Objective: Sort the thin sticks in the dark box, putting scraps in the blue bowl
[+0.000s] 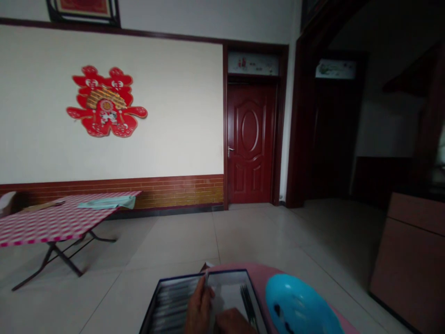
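Observation:
At the bottom edge a shallow dark-rimmed box lies on a pink round surface. Its left side holds several long greyish pieces in a row, too blurred to name. Over the middle of the box, my left hand is closed around a thin, pale upright strip whose kind I cannot make out. Close beside it, my right hand has its fingers curled and is cut off by the frame; what it holds, if anything, is hidden. Dark forks lie in the white right side of the box.
A shiny blue bowl or dish sits right of the box. A folding table with a checkered cloth and a pale green cloth stands at left. A brown cabinet stands at right. A red door is behind.

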Motion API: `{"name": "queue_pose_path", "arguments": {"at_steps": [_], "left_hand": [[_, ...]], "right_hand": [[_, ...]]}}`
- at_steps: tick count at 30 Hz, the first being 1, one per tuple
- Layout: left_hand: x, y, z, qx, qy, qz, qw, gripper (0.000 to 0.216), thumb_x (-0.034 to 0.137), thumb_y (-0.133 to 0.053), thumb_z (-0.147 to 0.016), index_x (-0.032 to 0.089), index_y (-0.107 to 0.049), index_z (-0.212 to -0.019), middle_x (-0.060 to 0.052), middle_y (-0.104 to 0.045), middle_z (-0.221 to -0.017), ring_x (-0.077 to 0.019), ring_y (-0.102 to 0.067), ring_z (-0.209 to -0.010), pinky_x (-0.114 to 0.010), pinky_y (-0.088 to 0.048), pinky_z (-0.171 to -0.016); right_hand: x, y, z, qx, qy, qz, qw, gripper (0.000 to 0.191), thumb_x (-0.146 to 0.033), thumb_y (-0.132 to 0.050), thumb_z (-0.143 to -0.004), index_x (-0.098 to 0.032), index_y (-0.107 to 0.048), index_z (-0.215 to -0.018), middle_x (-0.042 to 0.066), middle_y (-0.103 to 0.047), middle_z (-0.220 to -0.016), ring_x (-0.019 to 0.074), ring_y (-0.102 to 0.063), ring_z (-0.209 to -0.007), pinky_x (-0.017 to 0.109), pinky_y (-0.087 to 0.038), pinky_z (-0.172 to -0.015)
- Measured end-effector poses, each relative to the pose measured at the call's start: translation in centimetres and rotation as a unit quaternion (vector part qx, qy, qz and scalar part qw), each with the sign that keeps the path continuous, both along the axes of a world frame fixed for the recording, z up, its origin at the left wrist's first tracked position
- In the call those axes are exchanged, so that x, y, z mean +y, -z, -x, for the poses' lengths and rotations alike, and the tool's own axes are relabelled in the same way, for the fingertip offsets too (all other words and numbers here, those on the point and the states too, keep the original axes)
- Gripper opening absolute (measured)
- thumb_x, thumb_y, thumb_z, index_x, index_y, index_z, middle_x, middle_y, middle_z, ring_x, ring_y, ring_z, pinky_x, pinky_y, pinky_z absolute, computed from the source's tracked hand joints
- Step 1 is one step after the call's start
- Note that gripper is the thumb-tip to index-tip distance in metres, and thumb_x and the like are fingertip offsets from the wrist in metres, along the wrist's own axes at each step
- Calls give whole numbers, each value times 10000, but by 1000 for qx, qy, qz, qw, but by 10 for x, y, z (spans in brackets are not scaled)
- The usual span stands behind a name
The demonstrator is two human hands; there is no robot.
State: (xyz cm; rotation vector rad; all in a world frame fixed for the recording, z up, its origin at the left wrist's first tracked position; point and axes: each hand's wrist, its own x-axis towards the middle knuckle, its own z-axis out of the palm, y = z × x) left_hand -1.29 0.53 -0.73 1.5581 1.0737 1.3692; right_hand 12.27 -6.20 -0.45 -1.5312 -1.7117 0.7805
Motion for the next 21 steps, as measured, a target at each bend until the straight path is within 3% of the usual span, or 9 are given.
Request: {"name": "queue_pose_path", "arguments": {"at_steps": [3, 5, 8, 12, 16, 19, 21], "left_hand": [[4, 11, 4, 100, -76, -98, 987, 472, 575, -489, -806, 212, -713, -1010, -71, -744, -996, -274, -692, -937, -396, -562, -831], [7, 16, 7, 159, -79, -158, 971, 380, 511, -469, -830, 271, -718, -988, -38, -753, -981, -260, -705, -924, -370, -582, -779], [8, 18, 10, 253, -63, -211, 942, 381, 403, -431, -860, 284, -694, -1110, -40, -755, -993, -233, -728, -822, -314, -586, -664], [6, 20, 11, 325, -39, -242, 914, 416, 310, -365, -904, 305, -653, -1204, -28, -757, -949, -196, -725, -699, -256, -562, -567], [5, 24, 8, 348, -44, -279, 894, 414, 282, -357, -917, 299, -655, -1205, -35, -754, -928, -197, -716, -670, -255, -559, -542], [4, 26, 6, 352, -49, -308, 883, 413, 251, -341, -934, 293, -655, -1198, -27, -750, -887, -174, -705, -633, -232, -550, -525], [2, 26, 5, 353, -51, -331, 874, 412, 244, -325, -949, 281, -656, -1192, -28, -745, -856, -159, -694, -601, -220, -544, -516]], "right_hand": [[-3, -4, 2, 18, -8, -2, 1000, 158, -273, -539, -713, -209, -618, -593, 18, -686, -712, 164, -591, -706, 237, -410, -636], [-1, -9, 5, 77, 18, 55, 995, 192, -267, -506, -741, -202, -596, -585, -3, -629, -634, 141, -568, -628, 224, -393, -579], [4, -20, 11, 160, 76, 116, 977, 201, -251, -465, -758, -187, -575, -602, -28, -552, -578, 111, -508, -530, 213, -359, -515], [6, -41, 2, 201, 122, 60, 970, 200, -250, -439, -753, -178, -564, -614, -29, -547, -582, 103, -499, -523, 212, -360, -511], [-4, -54, -45, 169, 152, -8, 974, 235, -310, -445, -773, -170, -607, -676, -7, -611, -632, 125, -552, -576, 227, -389, -548], [-16, -46, -99, 44, 200, -46, 978, 253, -284, -437, -776, -169, -651, -706, 12, -667, -688, 148, -599, -651, 236, -422, -603], [-26, -36, -136, -66, 244, -22, 967, 300, -251, -412, -778, -181, -704, -802, 24, -723, -774, 162, -641, -693, 248, -457, -653]]}}
